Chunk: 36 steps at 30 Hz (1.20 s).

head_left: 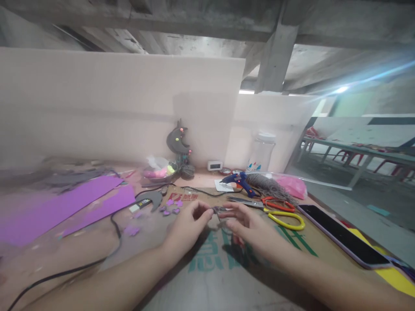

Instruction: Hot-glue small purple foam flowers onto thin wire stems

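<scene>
My left hand (191,220) pinches a small dark grey-purple piece (216,209) between thumb and fingertips, over the cardboard sheet (194,242). What kind of piece it is I cannot make out. Close to its right side, my right hand (246,224) has its fingers spread apart; whether a fingertip touches the piece is unclear. Small purple cut-outs (175,203) lie beyond my left hand, beside a grey crescent shape (154,199). Beyond my right hand lie scissors with orange handles (279,204) and scissors with yellow handles (287,219).
A blue glue gun (240,183) lies by grey yarn (270,188), its black cord crossing the table. At the right edge is a phone (343,235). Purple sheets (65,207) cover the left. A moon ornament (177,139) and a clear bottle (260,153) stand behind.
</scene>
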Each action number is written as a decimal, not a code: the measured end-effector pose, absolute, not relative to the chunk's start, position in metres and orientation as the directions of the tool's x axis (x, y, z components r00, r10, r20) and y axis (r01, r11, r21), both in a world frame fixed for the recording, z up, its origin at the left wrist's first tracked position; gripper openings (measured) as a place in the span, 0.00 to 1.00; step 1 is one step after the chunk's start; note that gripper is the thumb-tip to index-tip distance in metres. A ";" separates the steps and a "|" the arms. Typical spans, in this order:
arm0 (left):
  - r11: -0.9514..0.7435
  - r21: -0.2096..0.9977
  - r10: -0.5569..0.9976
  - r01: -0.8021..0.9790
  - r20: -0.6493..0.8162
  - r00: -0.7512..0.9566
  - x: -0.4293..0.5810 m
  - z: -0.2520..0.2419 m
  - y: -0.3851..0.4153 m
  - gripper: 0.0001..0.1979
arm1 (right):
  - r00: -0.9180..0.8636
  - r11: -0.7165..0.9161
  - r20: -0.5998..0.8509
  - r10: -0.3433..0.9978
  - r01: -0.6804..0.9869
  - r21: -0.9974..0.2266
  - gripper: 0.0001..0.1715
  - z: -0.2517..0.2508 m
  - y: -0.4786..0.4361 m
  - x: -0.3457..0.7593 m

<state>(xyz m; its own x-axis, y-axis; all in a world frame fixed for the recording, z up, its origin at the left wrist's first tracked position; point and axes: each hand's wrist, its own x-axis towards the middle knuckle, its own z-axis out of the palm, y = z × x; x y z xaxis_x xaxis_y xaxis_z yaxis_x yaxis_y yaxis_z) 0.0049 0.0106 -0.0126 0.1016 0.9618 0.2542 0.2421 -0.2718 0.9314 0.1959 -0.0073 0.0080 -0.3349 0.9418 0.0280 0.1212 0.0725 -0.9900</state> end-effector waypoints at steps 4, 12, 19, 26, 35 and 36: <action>-0.323 0.915 0.946 0.241 0.303 0.119 0.006 -0.009 0.004 0.11 | -0.362 -0.099 -0.090 0.928 -0.007 -0.995 0.31 0.021 -0.017 0.185; -0.380 0.884 0.925 0.273 0.366 0.104 0.004 -0.006 0.001 0.11 | -0.429 -0.128 -0.095 0.898 -0.048 -0.991 0.42 0.013 -0.021 0.175; -0.342 0.901 0.939 0.267 0.313 0.144 0.006 -0.007 0.000 0.11 | -0.326 0.477 0.365 0.872 0.400 -0.783 0.22 0.009 -0.007 0.196; -0.345 0.899 0.933 0.269 0.295 0.208 0.006 -0.005 -0.002 0.10 | -0.434 0.737 0.637 0.637 0.584 -0.340 0.15 0.002 -0.002 0.208; -0.351 0.905 0.919 0.240 0.284 0.274 0.007 -0.006 0.000 0.10 | -0.534 0.767 0.682 0.500 0.639 -0.062 0.11 0.000 0.008 0.223; -0.353 0.902 0.919 0.248 0.284 0.274 0.007 -0.007 0.000 0.10 | -0.521 0.768 0.690 0.502 0.636 -0.078 0.10 -0.001 0.008 0.223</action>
<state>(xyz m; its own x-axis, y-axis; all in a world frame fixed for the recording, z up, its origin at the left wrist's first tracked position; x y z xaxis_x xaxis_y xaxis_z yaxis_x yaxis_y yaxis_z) 0.0067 0.0000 -0.0070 0.2739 0.9189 0.2840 0.2475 -0.3527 0.9024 0.2226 0.0084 -0.0010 -0.5213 0.5018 0.6902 0.6360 0.7677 -0.0778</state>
